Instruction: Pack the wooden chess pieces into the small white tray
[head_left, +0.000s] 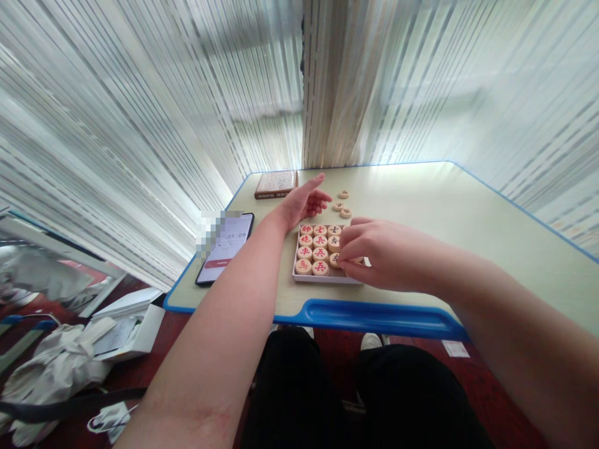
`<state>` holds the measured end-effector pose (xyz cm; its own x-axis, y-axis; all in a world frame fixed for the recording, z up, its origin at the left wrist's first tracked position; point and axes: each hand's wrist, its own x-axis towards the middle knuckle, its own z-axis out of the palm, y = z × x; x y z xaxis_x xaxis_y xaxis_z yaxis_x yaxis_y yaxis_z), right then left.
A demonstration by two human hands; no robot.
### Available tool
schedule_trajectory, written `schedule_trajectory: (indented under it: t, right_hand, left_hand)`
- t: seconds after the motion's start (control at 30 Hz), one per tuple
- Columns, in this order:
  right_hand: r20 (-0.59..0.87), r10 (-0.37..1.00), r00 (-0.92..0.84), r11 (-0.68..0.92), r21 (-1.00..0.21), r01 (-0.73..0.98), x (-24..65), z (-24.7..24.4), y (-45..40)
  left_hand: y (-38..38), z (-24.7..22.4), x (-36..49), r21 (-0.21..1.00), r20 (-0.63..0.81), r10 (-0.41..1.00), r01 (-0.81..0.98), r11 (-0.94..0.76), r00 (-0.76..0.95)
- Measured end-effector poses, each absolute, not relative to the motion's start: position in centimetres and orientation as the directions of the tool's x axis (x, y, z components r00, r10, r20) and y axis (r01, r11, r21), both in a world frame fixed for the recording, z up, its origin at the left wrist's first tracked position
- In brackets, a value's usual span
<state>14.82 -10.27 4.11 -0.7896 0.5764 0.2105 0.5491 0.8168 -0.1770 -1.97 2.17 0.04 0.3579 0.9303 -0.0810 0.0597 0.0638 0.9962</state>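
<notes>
A white box (327,280) on the table holds rows of round wooden pieces, with red characters on the left ones and dark characters on some further right. My right hand (369,252) is over the box's right side, fingers bent together at a dark-marked piece (334,259); whether it grips anything is hidden. Behind the box, my left hand (309,201) hovers with fingers apart and nothing in it. Several loose pieces, one of them a round piece (345,213), lie just right of my left fingertips.
A brown and white box (276,184) stands at the table's back left. A phone (227,249) lies by the left edge, beside my left forearm. The table (421,199) has a blue rim with a tray groove in front. Striped curtains hang behind.
</notes>
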Motion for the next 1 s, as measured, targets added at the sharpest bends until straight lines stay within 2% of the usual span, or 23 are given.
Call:
schedule_trajectory:
  t: [0.37,0.67,1.0]
  right_hand:
    - [0.128,0.624,-0.771,0.78,-0.157,0.606,14.6,4.3,-10.0]
    - [0.154,0.617,-0.772,0.784,-0.205,0.586,15.1,4.2,-9.6]
    - [0.178,0.712,-0.679,0.702,-0.224,0.676,15.7,3.7,-8.6]
  left_hand:
    - [2.2,0.1,-2.0,0.996,-0.084,0.926,0.051,0.07,0.368]
    - [2.3,-0.2,-2.0,0.998,-0.063,0.921,0.033,0.055,0.384]
    - [2.5,-0.2,-2.0,0.996,-0.072,0.917,0.067,0.05,0.392]
